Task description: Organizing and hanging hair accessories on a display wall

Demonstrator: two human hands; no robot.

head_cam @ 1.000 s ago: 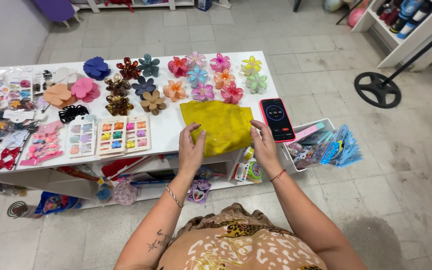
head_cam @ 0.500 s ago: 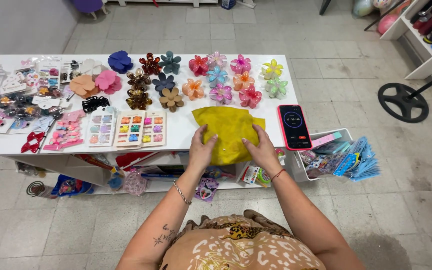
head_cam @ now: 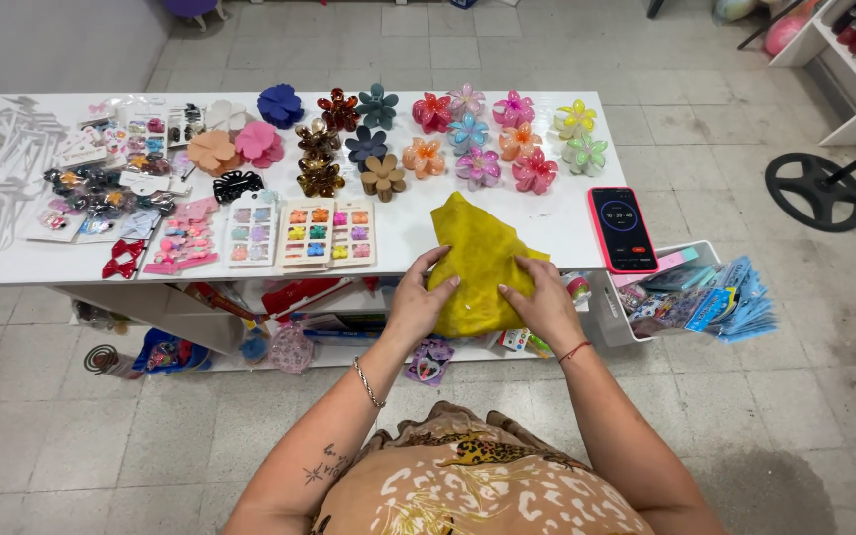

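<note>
Now both hands are pinching the yellow cloth (head_cam: 476, 260) at the table (head_cam: 547, 213) edge — left hand (head_cam: 416, 299), right hand (head_cam: 544, 301) — phone (head_cam: 622, 229) lying just beyond the right.

White table (head_cam: 557, 223) carries flower hair clips (head_cam: 478, 139), yellow cloth (head_cam: 478, 263), phone (head_cam: 621, 228).
</note>
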